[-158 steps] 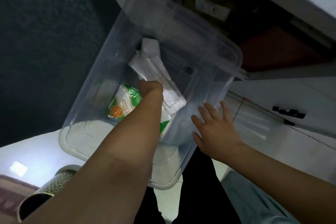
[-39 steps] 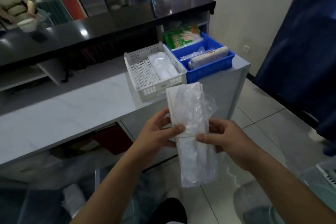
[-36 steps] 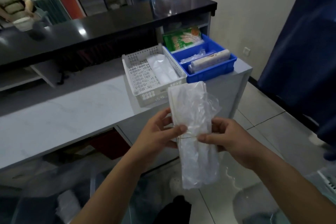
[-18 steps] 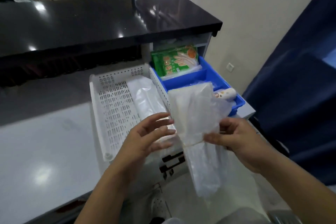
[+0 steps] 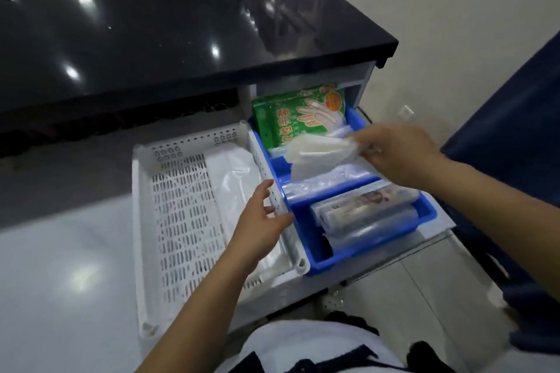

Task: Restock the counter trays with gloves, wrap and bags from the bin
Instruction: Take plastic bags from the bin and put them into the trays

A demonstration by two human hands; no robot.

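Observation:
My right hand (image 5: 394,151) grips a bundle of clear plastic bags (image 5: 318,154) and holds it lying sideways over the middle of the blue tray (image 5: 394,230). A green pack of gloves (image 5: 297,115) stands at the far end of that tray. Rolls of wrap (image 5: 363,209) lie at its near end, and clear bags (image 5: 327,183) rest under the held bundle. My left hand (image 5: 260,221) is open, its fingers touching the right wall of the white perforated tray (image 5: 181,221). White plastic bags (image 5: 236,182) lie along that tray's right side.
Both trays stand side by side on a pale counter (image 5: 60,266) near its right end. A raised black countertop (image 5: 181,39) overhangs behind them. A dark blue curtain (image 5: 515,130) hangs at the right, with tiled floor (image 5: 424,297) below the counter's edge.
The bundle of bags has left my left hand and turned from upright to sideways over the blue tray. My left hand dropped to the white tray's wall. I have moved closer to the trays.

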